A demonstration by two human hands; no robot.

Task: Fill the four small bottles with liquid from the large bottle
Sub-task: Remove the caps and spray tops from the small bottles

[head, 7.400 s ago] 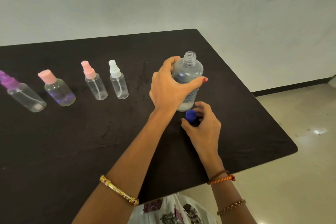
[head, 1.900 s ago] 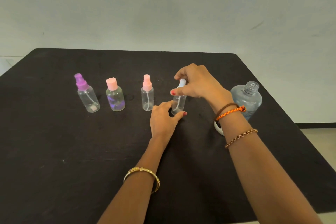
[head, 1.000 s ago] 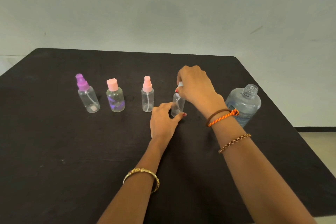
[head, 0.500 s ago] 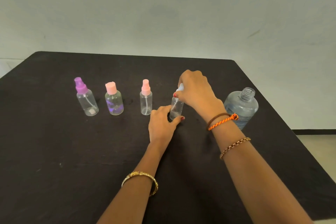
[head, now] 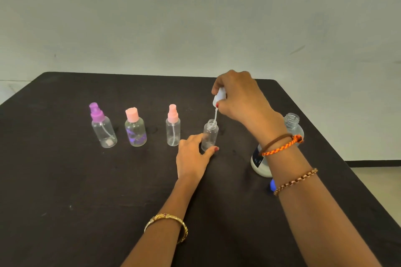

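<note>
Four small clear bottles stand in a row on the black table [head: 86,191]. My left hand [head: 192,156] grips the base of the rightmost small bottle [head: 210,134], whose neck is open. My right hand [head: 240,97] pinches its white spray cap [head: 219,96] above the neck, the thin tube still dipping into the opening. The pink-spray bottle [head: 173,129], the pink-capped bottle [head: 135,129] and the purple-spray bottle [head: 102,127] stand capped to the left. The large bottle [head: 290,128] stands uncapped to the right, partly hidden by my right wrist.
The large bottle's blue cap [head: 272,184] lies on the table just in front of it, mostly hidden under my right forearm. The table's right edge [head: 338,154] runs close behind the large bottle. A pale wall rises behind the table.
My right hand has lifted the white spray cap up off the rightmost small bottle, drawing the tube out. My left hand still holds that bottle's base.
</note>
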